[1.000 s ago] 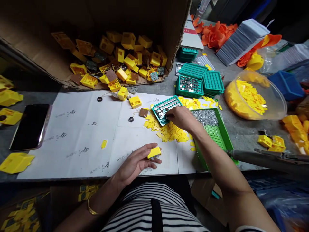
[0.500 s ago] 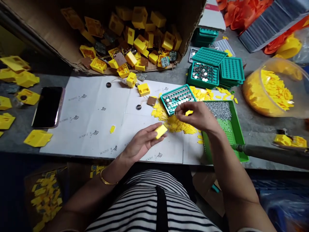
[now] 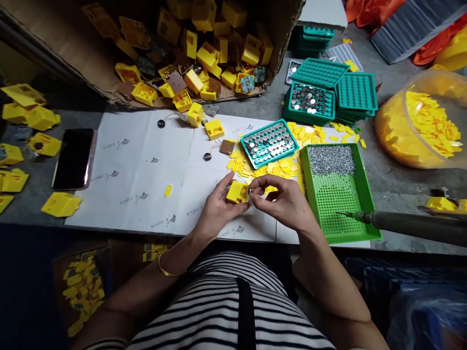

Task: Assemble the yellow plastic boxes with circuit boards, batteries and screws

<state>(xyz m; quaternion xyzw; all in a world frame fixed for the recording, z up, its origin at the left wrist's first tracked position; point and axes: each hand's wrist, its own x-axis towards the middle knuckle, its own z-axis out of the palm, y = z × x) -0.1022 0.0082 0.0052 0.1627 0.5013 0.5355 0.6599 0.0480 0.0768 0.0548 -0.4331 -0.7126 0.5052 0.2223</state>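
Observation:
My left hand [image 3: 218, 210] is closed round a small yellow plastic housing [image 3: 235, 191], whose perforated face and open compartment are turned up. Pinched between thumb and forefinger of my right hand [image 3: 282, 199] are small silver button cells [image 3: 250, 191], right at the housing's open side; how many is too small to tell. Just beyond the hands lies a teal tray [image 3: 254, 164] holding rows of button cells. Loose flat yellow plastic pieces [image 3: 292, 167] are spread under and around that tray.
A green tray [image 3: 368, 184] of small metal screws stands at right, with an electric screwdriver [image 3: 408, 224] reaching over it. Stacked teal trays [image 3: 310, 116] and a clear tub [image 3: 386, 121] are behind. A cardboard box [image 3: 73, 48] of yellow housings stands at back left; a phone [image 3: 74, 158] lies left.
My right hand has come from the teal tray down to the housing, bringing button cells. My left hand has turned the housing so its perforated face and compartment show.

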